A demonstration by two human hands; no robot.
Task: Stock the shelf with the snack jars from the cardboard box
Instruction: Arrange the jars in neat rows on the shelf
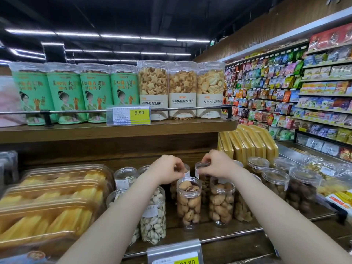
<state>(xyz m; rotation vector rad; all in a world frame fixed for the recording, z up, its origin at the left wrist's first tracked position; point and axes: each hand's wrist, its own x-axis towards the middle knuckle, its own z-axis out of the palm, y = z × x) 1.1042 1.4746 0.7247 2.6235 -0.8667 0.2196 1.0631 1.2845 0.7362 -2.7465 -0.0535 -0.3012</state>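
On the lower shelf (238, 228), in the far row behind the front jars, both hands are at work: the left hand (167, 169) closes its fingertips on the lid of one nut jar (185, 169), and the right hand (219, 165) pinches the lid rim of a second nut jar (202, 167) just beside it. Both jars seem to stand on the shelf, though their bases are hidden by the front jars (189, 202). The cardboard box is not in view. The jars are clear plastic cylinders with wide screw lids, filled with whole nuts, so I judge them stiff and not fragile, moderately heavy for their size, and rather smooth at the wall. A hold only at the lid can slip or loosen the lid; for lifting, it is safer to wrap the fingers around the body below the lid, or to grasp the lid from above with the fingertips spread around its edge. The neighbours, such as the pistachio jar (153, 214) on the left, stand close, so a pushed jar may knock them.
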